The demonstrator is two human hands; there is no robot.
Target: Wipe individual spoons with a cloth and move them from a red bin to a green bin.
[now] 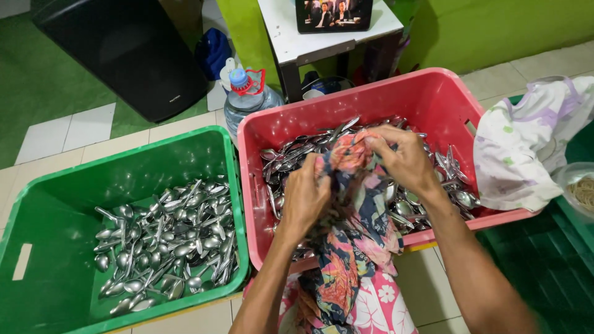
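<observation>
Pale tiled floor [93, 127] carries everything; green crate [37, 204] sits near left, red crate [433, 96] just right of it, sides almost touching; large water bottle [247, 99] stands behind them; black bin [133, 52] far left on green flooring; white table [291, 43] legs far centre; white patterned cloth [526, 142] right, draped against red crate.

- pale square floor tiles [93, 127] cover the ground, with a green mat [37, 80] at the upper left.
- a bright green wall [489, 28] runs along the back.
- a small white counter [291, 40] on dark legs stands against it, carrying a dark framed screen [334, 13].
- a black bin [124, 52] stands on the mat.
- light is even and soft.
</observation>
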